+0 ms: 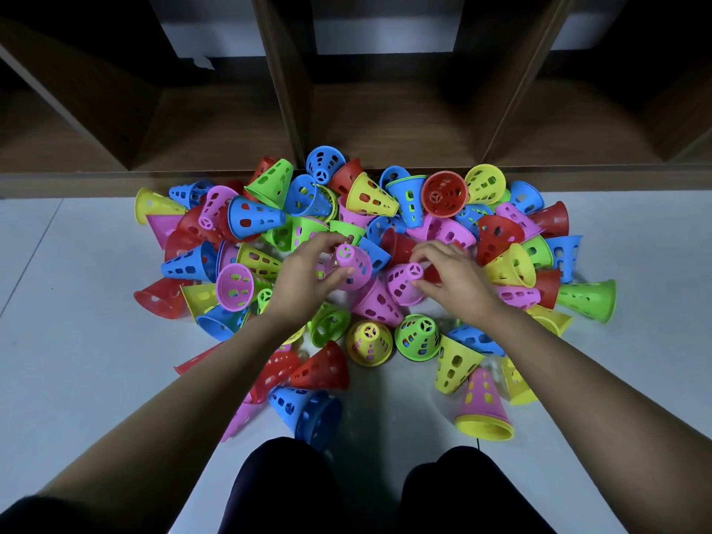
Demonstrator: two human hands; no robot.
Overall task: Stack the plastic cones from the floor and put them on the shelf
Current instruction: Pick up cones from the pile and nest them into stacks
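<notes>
1. The task seemed to be at its very start. No cone showed in the compartments of the shelf (385,125) at 12 o'clock, and the pile of cones (501,240) lay loose on the floor (77,302), its far edge against the shelf's base.
2. The left hand (304,279) was over the middle of the pile. Its grip was curled round a pink cone (352,264), thumb on the near wall and fingers over the far side, with the narrow spoked end turned up towards 12 o'clock.
3. The right hand (450,279), at 3 o'clock of the left, had its grip pinching a second pink cone (402,283) at the narrow end. That cone lay tilted among its neighbours, its wide mouth towards 7 o'clock.
4. The two pink cones were close together; whether they touched could not be told.
5. The step in hand was probably forming the first pair. The next move would call for lifting the right hand's cone free of the pile, turning both cones the same way, and sliding one wide mouth over the other narrow end.
6. An upright yellow cone (369,343) and a green cone (418,337), at 6 o'clock of the hands, looked like easy ones to add afterwards.
</notes>
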